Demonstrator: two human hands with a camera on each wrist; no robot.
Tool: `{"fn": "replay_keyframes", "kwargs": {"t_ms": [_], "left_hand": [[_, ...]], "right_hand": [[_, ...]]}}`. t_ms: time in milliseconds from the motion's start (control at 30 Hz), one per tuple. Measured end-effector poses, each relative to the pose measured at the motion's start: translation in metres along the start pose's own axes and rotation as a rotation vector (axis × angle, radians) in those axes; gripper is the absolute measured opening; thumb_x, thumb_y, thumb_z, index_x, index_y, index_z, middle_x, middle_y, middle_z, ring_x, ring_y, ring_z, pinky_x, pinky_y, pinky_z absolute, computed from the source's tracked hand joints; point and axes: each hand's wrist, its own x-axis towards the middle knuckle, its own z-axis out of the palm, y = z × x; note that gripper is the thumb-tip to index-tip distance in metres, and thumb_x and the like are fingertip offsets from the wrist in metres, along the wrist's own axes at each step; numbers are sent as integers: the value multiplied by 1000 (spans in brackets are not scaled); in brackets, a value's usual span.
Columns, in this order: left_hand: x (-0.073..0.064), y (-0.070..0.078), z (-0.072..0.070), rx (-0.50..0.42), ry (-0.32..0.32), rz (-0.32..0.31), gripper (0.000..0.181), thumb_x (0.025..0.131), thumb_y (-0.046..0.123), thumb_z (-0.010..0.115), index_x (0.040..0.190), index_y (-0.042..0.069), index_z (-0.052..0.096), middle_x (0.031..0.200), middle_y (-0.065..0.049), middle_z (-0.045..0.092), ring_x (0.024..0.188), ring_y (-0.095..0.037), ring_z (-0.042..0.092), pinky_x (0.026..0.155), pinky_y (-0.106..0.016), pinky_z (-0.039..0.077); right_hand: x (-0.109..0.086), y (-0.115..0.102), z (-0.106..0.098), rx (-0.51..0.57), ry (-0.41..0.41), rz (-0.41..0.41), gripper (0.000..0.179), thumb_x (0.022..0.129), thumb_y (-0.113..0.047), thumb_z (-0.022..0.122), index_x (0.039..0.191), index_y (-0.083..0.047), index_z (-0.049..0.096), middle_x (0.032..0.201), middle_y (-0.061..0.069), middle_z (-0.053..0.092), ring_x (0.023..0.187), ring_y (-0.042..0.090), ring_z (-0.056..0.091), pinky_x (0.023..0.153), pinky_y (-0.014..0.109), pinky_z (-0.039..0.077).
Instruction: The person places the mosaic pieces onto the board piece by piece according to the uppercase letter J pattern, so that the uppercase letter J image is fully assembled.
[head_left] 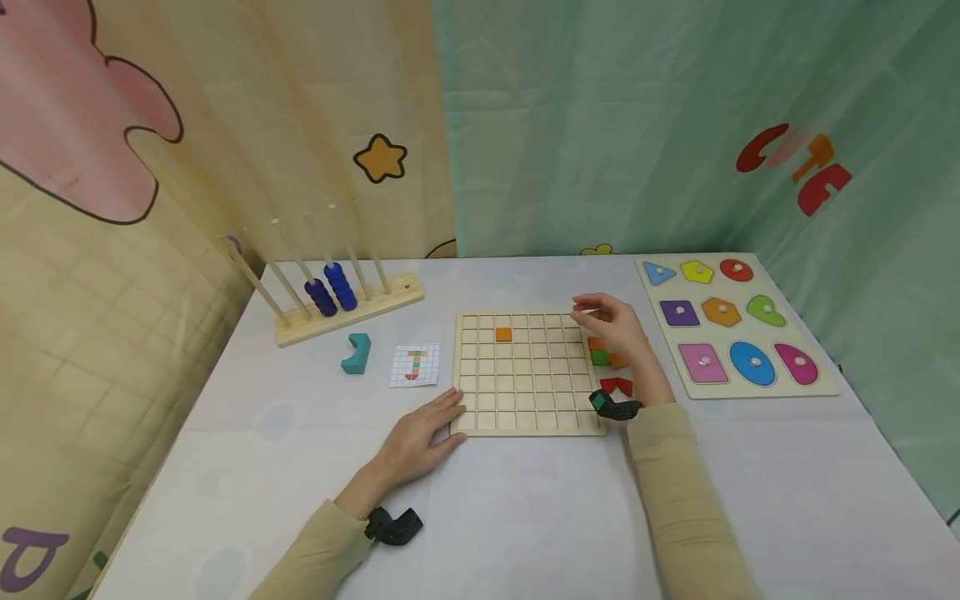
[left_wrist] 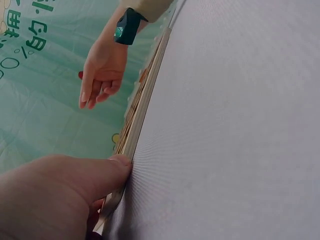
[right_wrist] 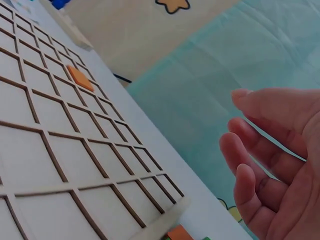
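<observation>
A wooden grid board [head_left: 525, 375] lies mid-table with an orange square tile [head_left: 503, 334] in one upper-left cell; the tile [right_wrist: 80, 78] also shows in the right wrist view. My left hand [head_left: 420, 437] rests at the board's near-left corner, fingers extended at the left edge. In the left wrist view its thumb [left_wrist: 95, 172] presses the board's side, the other fingers mostly hidden. Raised over the far-right corner, my right hand [head_left: 611, 323] has loosely bent fingers and nothing between them. Partly behind that arm lie green tiles [head_left: 600, 357], orange tiles [head_left: 618, 361] and red pieces [head_left: 617, 386].
Left of the board lie a pattern card [head_left: 415, 365] with a coloured figure and a teal notched block [head_left: 357, 354]. Behind stands a wooden peg rack [head_left: 348, 312] with blue beads on two pegs. A knobbed shape puzzle [head_left: 720, 333] lies at the right. Curtains [head_left: 600, 125] hang behind.
</observation>
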Motion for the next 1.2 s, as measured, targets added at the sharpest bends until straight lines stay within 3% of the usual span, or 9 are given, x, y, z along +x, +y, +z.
{"fn": "replay_keyframes", "kwargs": {"t_ms": [133,367,467,667,1000,1200], "left_hand": [[0,1,0,0,1,0,44,88,25,67,124,0,60,139,-10,47,132,-19,38,105,-37,36],[-1,0,1,1,-5,-10,45,88,25,67,124,0,59,140,-9,47,133,-18,37,106,-36,36],[-1,-1,2,2,-4,-10,45,88,25,67,124,0,59,140,-9,47,133,-18,37,106,-37,36],[-1,-1,1,-2,0,-4,45,88,25,67,124,0,59,140,-9,47,133,-18,38,105,-37,36],[0,-1,2,0,-5,-5,45,88,25,67,124,0,59,140,-9,46,133,-18,37,105,-37,36],[0,-1,2,3,3,-2,45,87,25,67,124,0,59,140,-9,47,133,-17,37,105,-37,36]], "right_hand": [[-4,7,-14,-5,15,39,49,89,-31,66,127,-2,56,111,6,62,90,8,58,76,19,49],[-7,18,-26,-35,106,139,49,88,-36,66,127,-8,57,119,12,60,102,19,57,94,36,45],[-7,23,-28,-32,129,201,49,88,-37,65,129,-10,56,123,12,58,106,23,55,87,35,46],[-8,28,-32,-43,132,253,50,89,-36,65,130,-10,55,126,11,56,98,22,53,64,25,42],[-6,41,-32,-101,128,279,47,90,-33,63,129,-9,55,129,12,55,95,25,51,71,22,46],[-6,42,-32,-93,118,284,42,90,-21,62,129,-8,54,129,14,54,94,27,50,68,21,45]]}}
